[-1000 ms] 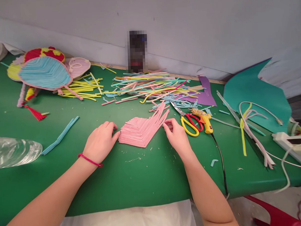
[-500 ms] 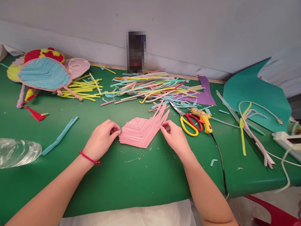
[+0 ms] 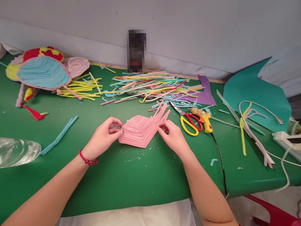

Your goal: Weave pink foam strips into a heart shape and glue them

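Observation:
A pink woven piece (image 3: pixel 140 130) made of foam strips lies in the middle of the green table (image 3: pixel 133 173), with loose strip ends fanning out at its upper right. My left hand (image 3: pixel 103 137) pinches its left edge, thumb and fingers closed on it. At the right edge my right hand (image 3: pixel 174 137) is closed on the piece where the loose ends begin. A red cord circles my left wrist.
Scissors with yellow and red handles (image 3: pixel 187 121) and a yellow glue gun (image 3: pixel 202 119) lie just right of my right hand. A heap of coloured strips (image 3: pixel 149 86) sits behind. Finished fans (image 3: pixel 42 73) far left, a clear bottle (image 3: pixel 15 151) near left, teal sheet (image 3: pixel 253 96) right.
Both hands have closed in on the pink piece. The left hand went from resting beside it to pinching its edge, and the piece has lifted slightly at the left.

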### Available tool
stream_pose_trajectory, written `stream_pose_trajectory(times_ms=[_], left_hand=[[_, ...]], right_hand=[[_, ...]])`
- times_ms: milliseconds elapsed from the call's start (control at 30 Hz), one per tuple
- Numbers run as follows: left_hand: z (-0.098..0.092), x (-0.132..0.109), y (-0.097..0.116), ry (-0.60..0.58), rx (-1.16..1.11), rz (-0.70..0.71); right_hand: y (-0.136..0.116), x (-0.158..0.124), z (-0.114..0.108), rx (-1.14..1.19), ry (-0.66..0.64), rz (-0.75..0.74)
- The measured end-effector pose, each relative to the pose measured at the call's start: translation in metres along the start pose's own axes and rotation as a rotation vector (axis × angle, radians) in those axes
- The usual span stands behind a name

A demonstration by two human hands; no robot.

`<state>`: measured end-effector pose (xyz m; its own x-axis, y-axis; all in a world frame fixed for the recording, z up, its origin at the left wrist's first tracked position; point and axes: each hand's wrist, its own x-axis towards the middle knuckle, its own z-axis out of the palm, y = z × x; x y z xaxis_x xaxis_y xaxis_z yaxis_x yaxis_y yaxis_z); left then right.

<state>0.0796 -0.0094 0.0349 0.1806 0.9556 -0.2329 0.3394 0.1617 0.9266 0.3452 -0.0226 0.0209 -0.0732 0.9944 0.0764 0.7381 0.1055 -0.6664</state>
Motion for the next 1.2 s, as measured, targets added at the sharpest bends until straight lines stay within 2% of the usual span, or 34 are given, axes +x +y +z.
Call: stream_pose_trajectory(times_ms=[133,367,467,533,567,633,700,767,867,1200], left_hand=[[-0.008,0.002,0.004,-0.003,0.001,-0.02],[-0.014,0.007,-0.005,0.077,0.034,-0.003],[-0.009,0.005,-0.007,0.192,0.226,0.13],[-0.006,0.003,-0.005,0.294,0.443,0.303],[-0.004,0.002,-0.004,0.308,0.541,0.394],[-0.002,-0.002,-0.002,0.223,0.665,0.548],[0.0,-0.005,-0.002,0.063,0.712,0.65],[0.004,-0.007,-0.003,-0.074,0.733,0.718],[0.01,-0.009,-0.005,-0.192,0.764,0.77],[0.017,-0.007,-0.006,-0.251,0.788,0.737]], right_hand=[[-0.004,-0.001,-0.001,0.002,-0.043,-0.184],[-0.01,-0.002,-0.003,-0.008,-0.112,-0.38],[-0.011,-0.002,-0.003,-0.044,-0.137,-0.433],[-0.012,-0.003,-0.001,-0.066,-0.148,-0.479],[-0.013,-0.003,0.001,-0.077,-0.149,-0.501],[-0.014,-0.004,0.007,-0.098,-0.136,-0.537],[-0.015,-0.005,0.015,-0.107,-0.104,-0.561],[-0.016,-0.006,0.023,-0.102,-0.076,-0.583],[-0.018,-0.006,0.032,-0.088,-0.09,-0.608],[-0.023,-0.004,0.035,-0.104,-0.116,-0.626]])
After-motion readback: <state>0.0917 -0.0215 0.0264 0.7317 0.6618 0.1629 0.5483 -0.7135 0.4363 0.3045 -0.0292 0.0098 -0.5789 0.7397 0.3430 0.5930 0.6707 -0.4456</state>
